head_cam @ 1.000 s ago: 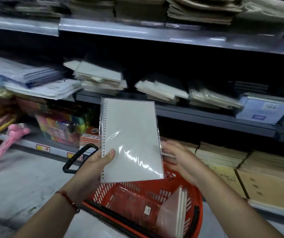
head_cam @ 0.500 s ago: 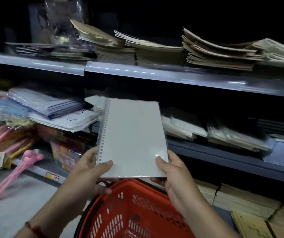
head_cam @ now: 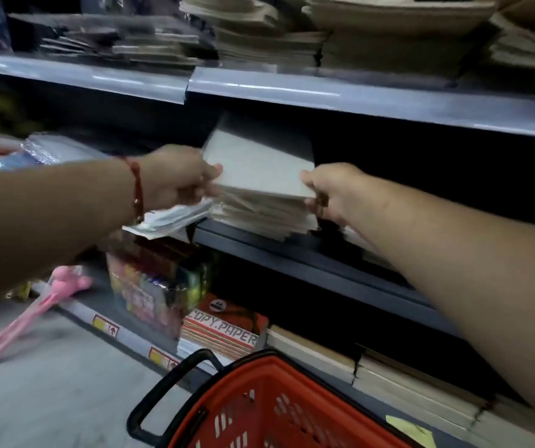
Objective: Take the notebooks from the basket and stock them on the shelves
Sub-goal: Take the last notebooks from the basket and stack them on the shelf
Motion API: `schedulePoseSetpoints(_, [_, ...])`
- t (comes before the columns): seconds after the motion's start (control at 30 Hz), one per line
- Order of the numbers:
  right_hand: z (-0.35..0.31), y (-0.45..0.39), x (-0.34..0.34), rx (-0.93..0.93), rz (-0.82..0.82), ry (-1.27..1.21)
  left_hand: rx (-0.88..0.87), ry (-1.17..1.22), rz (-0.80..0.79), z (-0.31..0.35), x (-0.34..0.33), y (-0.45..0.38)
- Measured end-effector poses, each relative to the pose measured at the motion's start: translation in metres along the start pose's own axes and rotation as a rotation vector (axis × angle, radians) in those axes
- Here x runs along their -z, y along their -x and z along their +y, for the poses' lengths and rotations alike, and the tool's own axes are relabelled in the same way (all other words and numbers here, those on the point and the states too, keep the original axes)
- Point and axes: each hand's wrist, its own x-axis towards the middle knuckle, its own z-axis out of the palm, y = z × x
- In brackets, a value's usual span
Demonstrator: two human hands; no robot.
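We see one white notebook (head_cam: 259, 163), plastic-wrapped, lying flat atop a stack of notebooks (head_cam: 264, 213) on the middle shelf (head_cam: 308, 257), far edge tilted up slightly. It sits between left hand (head_cam: 175, 182) grip and right hand (head_cam: 337, 192) grip, both on its near corners. Red basket (head_cam: 279, 405) well below the grips; contents not visible.

Two hands, left hand (head_cam: 175, 182) and right hand (head_cam: 334, 192), one white notebook (head_cam: 259, 163) between them, one notebook stack (head_cam: 259, 215) beneath it, one red basket (head_cam: 279, 412), one red bracelet (head_cam: 137, 185), one copy-paper pack (head_cam: 224, 328), three shelf levels visible
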Motion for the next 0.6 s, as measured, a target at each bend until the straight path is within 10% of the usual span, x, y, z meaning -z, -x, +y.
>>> schedulePoseSetpoints(0.17, [-0.007, -0.024, -0.017, 0.028, -0.028, 0.008, -0.227, -0.127, 0.227, 0.004, 0.001, -0.046])
schedulePoseSetpoints(0.37, [0.029, -0.025, -0.014, 0.544, -0.016, 0.924, -0.293, -0.336, 0.253, -0.022, -0.003, -0.059])
schedulePoseSetpoints(0.6, [0.032, -0.013, -0.009, 0.529, -0.076, 0.978, -0.338, -0.795, 0.186, -0.034, 0.004, -0.039])
